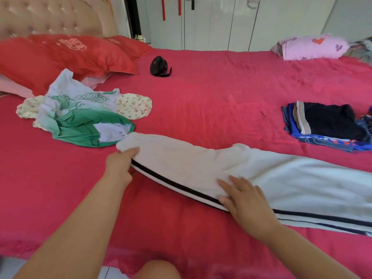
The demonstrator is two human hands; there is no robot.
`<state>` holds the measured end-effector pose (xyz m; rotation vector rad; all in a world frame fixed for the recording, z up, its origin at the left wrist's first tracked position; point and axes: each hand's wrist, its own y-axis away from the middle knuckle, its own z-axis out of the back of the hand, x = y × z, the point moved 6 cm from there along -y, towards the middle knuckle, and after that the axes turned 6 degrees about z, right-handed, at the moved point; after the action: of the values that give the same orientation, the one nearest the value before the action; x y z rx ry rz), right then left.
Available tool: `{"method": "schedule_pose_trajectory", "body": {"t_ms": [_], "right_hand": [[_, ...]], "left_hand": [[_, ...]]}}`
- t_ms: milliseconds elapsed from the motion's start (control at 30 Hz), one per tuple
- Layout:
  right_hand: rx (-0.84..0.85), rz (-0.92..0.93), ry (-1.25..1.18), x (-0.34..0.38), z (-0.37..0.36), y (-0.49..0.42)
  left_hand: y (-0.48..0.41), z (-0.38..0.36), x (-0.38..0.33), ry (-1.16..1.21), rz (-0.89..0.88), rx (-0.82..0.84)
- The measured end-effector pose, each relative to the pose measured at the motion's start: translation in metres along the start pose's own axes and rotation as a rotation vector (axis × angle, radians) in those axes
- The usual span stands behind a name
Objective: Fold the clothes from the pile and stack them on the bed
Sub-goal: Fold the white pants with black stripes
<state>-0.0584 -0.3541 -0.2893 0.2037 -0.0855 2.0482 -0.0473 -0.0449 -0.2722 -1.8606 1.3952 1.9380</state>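
White trousers (pixel 201 164) with a black side stripe lie stretched across the red bed (pixel 211 101), running off to the right. My left hand (pixel 120 166) grips their left end, thumb on top of the fabric. My right hand (pixel 245 200) lies flat on the trousers near the stripe, fingers straight. A loose pile of clothes (pixel 80 117), green, white and floral, sits at the left behind the trousers. A folded stack (pixel 330 123) of dark and blue garments rests at the right.
Red pillows (pixel 60 57) lean at the headboard on the left. A small black fan (pixel 159 66) sits mid-bed at the back. A pink pillow (pixel 314 47) with a heart lies at the far right. White wardrobe doors stand behind the bed.
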Motion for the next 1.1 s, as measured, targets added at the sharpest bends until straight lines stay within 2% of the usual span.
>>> {"method": "schedule_pose_trajectory", "body": {"t_ms": [100,167,233,333,400,467,567,667,733,833,900,1000,1100], "right_hand": [[0.057,0.02,0.013,0.011,-0.006,-0.003],[0.086,0.013,0.027,0.012,-0.011,-0.004],[0.064,0.01,0.032,0.014,-0.012,-0.005],[-0.018,0.044,0.045,0.022,-0.004,-0.006],[-0.032,0.068,0.019,0.025,0.0,-0.006],[-0.088,0.072,-0.042,0.022,0.002,-0.006],[-0.25,0.043,-0.242,0.013,0.018,-0.003],[-0.332,0.008,-0.485,0.004,0.036,0.002],[-0.346,-0.117,-0.848,-0.006,0.044,0.005],[-0.215,-0.343,-1.665,-0.022,0.037,0.004],[-0.136,-0.431,-1.966,-0.035,0.036,0.007],[-0.154,-0.511,-1.961,-0.061,0.039,0.017],[-0.292,-0.498,-1.958,-0.093,0.045,0.026]], "left_hand": [[0.005,0.024,-0.013,-0.118,-0.16,-0.049],[0.004,0.036,0.002,-0.209,-0.042,0.027],[0.003,0.046,0.016,-0.15,0.133,0.079],[-0.008,0.052,0.017,0.003,0.227,0.053],[-0.012,0.049,0.011,0.052,0.192,0.015],[-0.01,0.039,0.001,0.079,0.074,-0.032],[0.017,0.01,-0.022,-0.037,-0.277,-0.078],[0.083,-0.048,-0.028,-0.276,-0.643,0.035],[0.125,-0.089,-0.009,-0.409,-0.782,0.157],[0.17,-0.138,0.041,-0.522,-0.854,0.383],[0.191,-0.166,0.079,-0.722,-0.893,0.547],[0.205,-0.181,0.11,-0.88,-0.957,0.665],[0.197,-0.169,0.091,-0.788,-1.046,0.482]]}}
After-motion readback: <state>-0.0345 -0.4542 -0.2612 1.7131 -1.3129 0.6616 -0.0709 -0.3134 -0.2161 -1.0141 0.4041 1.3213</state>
